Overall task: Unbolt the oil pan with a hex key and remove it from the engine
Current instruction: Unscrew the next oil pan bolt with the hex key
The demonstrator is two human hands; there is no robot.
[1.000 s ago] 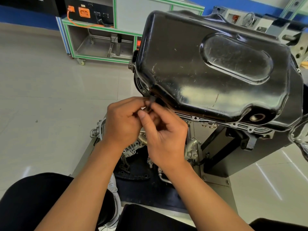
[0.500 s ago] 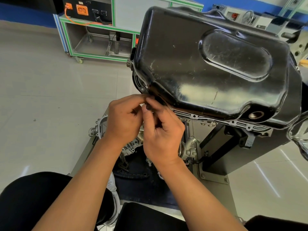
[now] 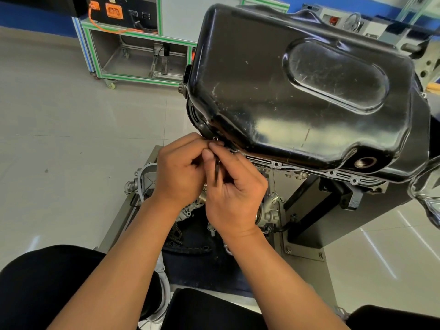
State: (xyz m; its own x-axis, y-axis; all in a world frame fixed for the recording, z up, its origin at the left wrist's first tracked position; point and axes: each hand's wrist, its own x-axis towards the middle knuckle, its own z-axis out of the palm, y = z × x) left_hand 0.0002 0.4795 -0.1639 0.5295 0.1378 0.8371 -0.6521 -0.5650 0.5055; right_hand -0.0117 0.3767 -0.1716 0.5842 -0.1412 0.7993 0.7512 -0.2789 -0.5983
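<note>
- Oil pan, glossy black pressed steel [image 3: 297,91]: seated on the grey cast engine [image 3: 271,210], not yet lifted.
- Hex key, slim and dark [image 3: 217,170]: at the pan's near-left flange corner. Unbolting is judged under way; several near-flange holes look boltless, and the far side is hidden.
- Right hand [image 3: 235,194]: fingers curled round the key's shank.
- Left hand [image 3: 178,172]: fingertips pinched at the key's upper end, touching the right's.
- Room: pale tiled floor [image 3: 71,139] lies open to the left; the green-framed trolley [image 3: 138,53] stands well apart behind.
</note>
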